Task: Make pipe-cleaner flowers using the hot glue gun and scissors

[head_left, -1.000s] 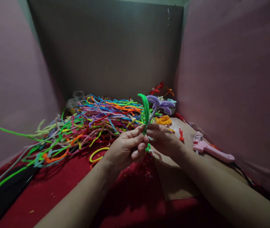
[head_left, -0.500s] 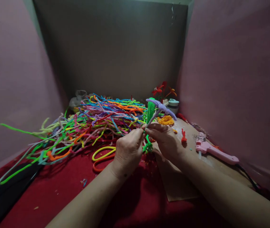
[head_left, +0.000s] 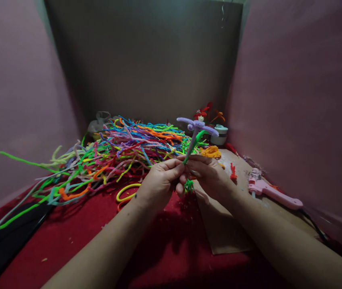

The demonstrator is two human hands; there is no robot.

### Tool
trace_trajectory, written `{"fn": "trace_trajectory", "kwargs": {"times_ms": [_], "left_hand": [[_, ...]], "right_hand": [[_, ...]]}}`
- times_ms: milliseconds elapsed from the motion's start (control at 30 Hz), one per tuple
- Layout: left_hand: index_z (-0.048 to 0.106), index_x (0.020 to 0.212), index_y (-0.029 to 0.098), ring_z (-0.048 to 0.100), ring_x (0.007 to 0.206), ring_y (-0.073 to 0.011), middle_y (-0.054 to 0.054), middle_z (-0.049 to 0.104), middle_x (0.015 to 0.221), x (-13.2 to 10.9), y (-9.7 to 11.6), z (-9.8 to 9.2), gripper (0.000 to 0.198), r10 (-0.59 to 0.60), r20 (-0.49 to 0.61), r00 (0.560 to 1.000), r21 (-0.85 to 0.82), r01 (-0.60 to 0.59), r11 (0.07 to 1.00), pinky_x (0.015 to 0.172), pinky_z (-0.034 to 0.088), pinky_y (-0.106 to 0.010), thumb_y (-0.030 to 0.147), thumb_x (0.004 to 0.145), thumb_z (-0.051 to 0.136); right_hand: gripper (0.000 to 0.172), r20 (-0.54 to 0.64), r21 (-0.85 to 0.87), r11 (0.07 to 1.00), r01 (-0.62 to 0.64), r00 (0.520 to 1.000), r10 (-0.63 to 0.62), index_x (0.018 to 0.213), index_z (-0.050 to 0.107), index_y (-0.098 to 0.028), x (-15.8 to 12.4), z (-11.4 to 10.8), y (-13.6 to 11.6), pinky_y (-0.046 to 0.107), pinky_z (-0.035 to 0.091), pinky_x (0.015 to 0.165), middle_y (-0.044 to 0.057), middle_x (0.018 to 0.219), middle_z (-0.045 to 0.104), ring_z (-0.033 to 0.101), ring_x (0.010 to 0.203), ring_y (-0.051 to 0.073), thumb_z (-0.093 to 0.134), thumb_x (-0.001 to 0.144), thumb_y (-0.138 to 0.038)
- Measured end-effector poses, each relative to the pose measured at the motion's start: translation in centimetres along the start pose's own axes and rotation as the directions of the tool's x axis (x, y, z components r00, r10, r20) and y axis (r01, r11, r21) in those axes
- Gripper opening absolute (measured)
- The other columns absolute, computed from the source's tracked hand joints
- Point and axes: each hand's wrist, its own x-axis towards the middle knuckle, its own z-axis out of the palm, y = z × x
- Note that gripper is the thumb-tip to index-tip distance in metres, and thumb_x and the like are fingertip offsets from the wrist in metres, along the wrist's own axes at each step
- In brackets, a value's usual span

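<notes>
Between my two hands a purple pipe-cleaner flower stands upright, its petals spread at the top. A green pipe-cleaner leaf lies along its stem. My left hand pinches the lower stem between thumb and fingers. From the other side my right hand grips the same spot, its fingertips touching those of the left. Just under the hands, a bunch of green pipe-cleaner pieces shows; whether it joins the flower is hidden.
A large heap of coloured pipe cleaners lies behind and left. At right a pink glue gun rests on a brown board. Yellow pipe-cleaner loops, a small red piece and a pale lidded jar are beyond my right hand.
The flower has turned and shifted slightly left, so its petals now show side-on. The green leaf now sits closer along the stem. My left hand has rolled, showing its thumb and fingers.
</notes>
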Motion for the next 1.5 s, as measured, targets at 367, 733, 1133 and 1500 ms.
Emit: {"fn": "trace_trajectory", "kwargs": {"times_ms": [367, 733, 1133, 1500], "left_hand": [[0.056, 0.065, 0.015, 0.045, 0.039, -0.0082, 0.001, 0.051, 0.051, -0.1, 0.1, 0.0, 0.026, 0.038, 0.018, 0.999, 0.369, -0.041, 0.928, 0.043, 0.037, -0.022, 0.032, 0.084, 0.052], [0.055, 0.077, 0.018, 0.057, 0.063, -0.0159, -0.005, 0.061, 0.07, -0.2, -1.5, -0.4, 0.021, 0.472, 0.168, 0.865, 0.985, -0.135, -0.103, 0.06, 0.038, -0.025, 0.015, 0.087, 0.037], [0.054, 0.066, 0.015, 0.044, 0.036, -0.0056, 0.005, 0.047, 0.052, 0.1, 0.4, 0.1, 0.018, 0.116, -0.032, 0.993, 0.502, -0.084, 0.861, 0.037, 0.035, -0.018, 0.023, 0.081, 0.05], [0.056, 0.073, 0.015, 0.036, 0.036, -0.0044, 0.006, 0.045, 0.053, 0.0, 0.4, -0.4, 0.021, -0.031, 0.159, 0.987, 0.285, -0.016, 0.958, 0.045, 0.045, -0.023, 0.031, 0.084, 0.051]], "right_hand": [[0.012, -0.029, -0.12, 0.989, 0.081, 0.996, -0.085, 0.082, 0.074, -0.023, 0.2, -0.5, 0.3, 0.031, 0.044, 0.067, -0.001, 0.065, 0.064, 0.056, 0.062, 0.014, 0.065, 0.075, -0.027], [0.016, -0.159, -0.59, 0.801, 0.103, 0.958, -0.24, 0.076, 0.074, -0.021, -0.4, 0.3, -0.2, 0.032, 0.043, 0.075, 0.002, 0.078, 0.067, 0.057, 0.079, 0.019, 0.062, 0.076, -0.031], [0.013, -0.076, -0.211, 0.97, 0.12, 0.987, -0.139, 0.083, 0.074, -0.023, -0.1, -0.2, 0.6, 0.029, 0.044, 0.072, -0.001, 0.071, 0.065, 0.057, 0.07, 0.013, 0.063, 0.076, -0.024], [0.01, -0.036, 0.024, 0.999, 0.04, 0.999, -0.039, 0.074, 0.074, -0.023, 0.0, 0.0, -0.4, 0.03, 0.043, 0.061, -0.001, 0.065, 0.064, 0.054, 0.059, 0.013, 0.072, 0.064, -0.024]]}}
